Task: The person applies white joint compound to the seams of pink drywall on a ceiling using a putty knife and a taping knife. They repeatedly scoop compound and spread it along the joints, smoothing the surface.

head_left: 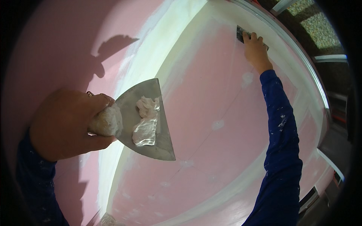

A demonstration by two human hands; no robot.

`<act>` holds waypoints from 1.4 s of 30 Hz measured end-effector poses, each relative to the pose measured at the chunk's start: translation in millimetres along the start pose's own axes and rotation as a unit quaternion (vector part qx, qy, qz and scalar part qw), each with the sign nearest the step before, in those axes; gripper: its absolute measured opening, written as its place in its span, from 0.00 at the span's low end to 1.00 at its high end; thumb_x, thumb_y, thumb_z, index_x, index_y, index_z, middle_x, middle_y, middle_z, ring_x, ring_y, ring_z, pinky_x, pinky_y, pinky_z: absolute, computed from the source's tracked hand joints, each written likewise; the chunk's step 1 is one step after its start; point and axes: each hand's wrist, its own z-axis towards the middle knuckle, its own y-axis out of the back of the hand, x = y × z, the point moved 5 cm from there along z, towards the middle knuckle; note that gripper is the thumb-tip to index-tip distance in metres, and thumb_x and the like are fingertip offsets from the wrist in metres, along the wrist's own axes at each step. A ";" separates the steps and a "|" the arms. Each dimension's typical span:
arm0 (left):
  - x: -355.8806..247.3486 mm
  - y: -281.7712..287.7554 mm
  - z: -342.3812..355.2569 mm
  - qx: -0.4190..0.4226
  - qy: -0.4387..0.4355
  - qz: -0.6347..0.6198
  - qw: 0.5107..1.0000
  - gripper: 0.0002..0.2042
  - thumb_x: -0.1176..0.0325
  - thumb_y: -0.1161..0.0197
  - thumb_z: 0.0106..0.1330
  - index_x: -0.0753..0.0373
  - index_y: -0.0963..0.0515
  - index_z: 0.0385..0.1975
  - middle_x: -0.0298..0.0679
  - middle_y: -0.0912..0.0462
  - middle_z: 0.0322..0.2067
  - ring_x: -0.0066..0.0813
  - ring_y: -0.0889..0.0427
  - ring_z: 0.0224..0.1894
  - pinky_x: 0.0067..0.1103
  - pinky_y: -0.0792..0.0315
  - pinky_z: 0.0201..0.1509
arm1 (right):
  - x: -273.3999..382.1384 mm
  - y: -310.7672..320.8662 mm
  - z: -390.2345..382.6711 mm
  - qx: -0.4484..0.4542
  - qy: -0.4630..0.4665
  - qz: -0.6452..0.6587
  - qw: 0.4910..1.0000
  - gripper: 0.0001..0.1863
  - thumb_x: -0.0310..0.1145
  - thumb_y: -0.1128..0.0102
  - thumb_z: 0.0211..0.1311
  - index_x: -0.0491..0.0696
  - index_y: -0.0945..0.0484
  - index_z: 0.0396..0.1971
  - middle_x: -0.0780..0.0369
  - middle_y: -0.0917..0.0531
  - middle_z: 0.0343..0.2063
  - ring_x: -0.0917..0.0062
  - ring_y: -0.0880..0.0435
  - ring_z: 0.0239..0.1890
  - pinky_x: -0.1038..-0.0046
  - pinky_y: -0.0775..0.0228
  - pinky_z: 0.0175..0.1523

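Note:
My left hand (68,126) grips the worn, crusted handle of a wide putty knife (126,101), fingers closed round it. On the blade lie two lumps of pale, wet joint compound (145,132). Stretched out to the far right, my right hand (258,52) presses a small dark flat scraper (240,34) to the pink drywall panel (211,90), close to its edge. The fingers lie bent over the scraper's back, hiding most of it. Whitish bands of compound run along the panel's borders, with small filled patches across its middle.
A pale filled corner seam (166,64) separates this panel from another pink panel (49,49) on the left, where my shadow falls. A metal trim edge (301,56) curves along the right. Beyond it are a speckled surface (320,32) and dark openings.

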 end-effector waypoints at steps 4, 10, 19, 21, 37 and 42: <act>-0.9 -0.7 2.1 -0.009 -0.022 -0.032 0.999 0.24 0.61 0.22 0.49 0.66 0.17 0.45 0.47 0.14 0.31 0.46 0.15 0.32 0.36 0.21 0.41 | 7.8 13.2 -13.1 -0.001 0.018 -0.010 1.000 0.23 0.30 0.45 0.69 0.47 0.29 0.64 0.53 0.24 0.54 0.54 0.20 0.55 0.46 0.20 0.51; 3.9 -1.3 1.9 0.002 -0.035 -0.012 0.999 0.24 0.54 0.25 0.54 0.66 0.18 0.45 0.47 0.15 0.30 0.46 0.15 0.32 0.37 0.22 0.38 | -27.9 31.1 -45.1 0.059 0.021 0.004 0.998 0.23 0.29 0.46 0.70 0.47 0.29 0.64 0.53 0.24 0.55 0.56 0.21 0.57 0.48 0.21 0.53; -0.1 -1.4 8.2 0.006 -0.026 0.012 1.000 0.26 0.52 0.27 0.53 0.69 0.18 0.43 0.48 0.16 0.28 0.47 0.15 0.31 0.37 0.22 0.39 | -146.6 -6.8 -23.5 -0.001 -0.094 -0.020 0.995 0.23 0.30 0.51 0.73 0.49 0.30 0.66 0.53 0.23 0.56 0.56 0.22 0.59 0.48 0.24 0.60; 0.9 -1.6 8.3 0.016 -0.012 0.019 1.000 0.26 0.52 0.27 0.53 0.70 0.18 0.43 0.48 0.16 0.28 0.47 0.16 0.31 0.37 0.22 0.39 | -150.0 -13.4 -18.2 -0.030 -0.090 -0.038 0.995 0.25 0.27 0.51 0.71 0.49 0.31 0.67 0.54 0.24 0.57 0.56 0.22 0.59 0.50 0.22 0.57; 6.1 -3.0 -3.5 -0.026 -0.018 0.043 0.999 0.30 0.62 0.22 0.44 0.69 0.21 0.49 0.50 0.18 0.31 0.50 0.17 0.34 0.39 0.25 0.41 | -166.6 -36.3 -16.3 0.000 -0.064 -0.018 0.998 0.31 0.23 0.48 0.67 0.50 0.34 0.71 0.50 0.26 0.60 0.50 0.25 0.61 0.52 0.23 0.61; 9.4 -4.0 -3.1 -0.035 -0.027 0.030 0.999 0.30 0.62 0.22 0.44 0.68 0.21 0.50 0.50 0.18 0.32 0.49 0.17 0.35 0.38 0.24 0.41 | -137.5 -36.4 -84.8 0.001 -0.031 -0.020 0.999 0.32 0.22 0.49 0.66 0.51 0.34 0.72 0.51 0.27 0.61 0.50 0.26 0.60 0.54 0.28 0.64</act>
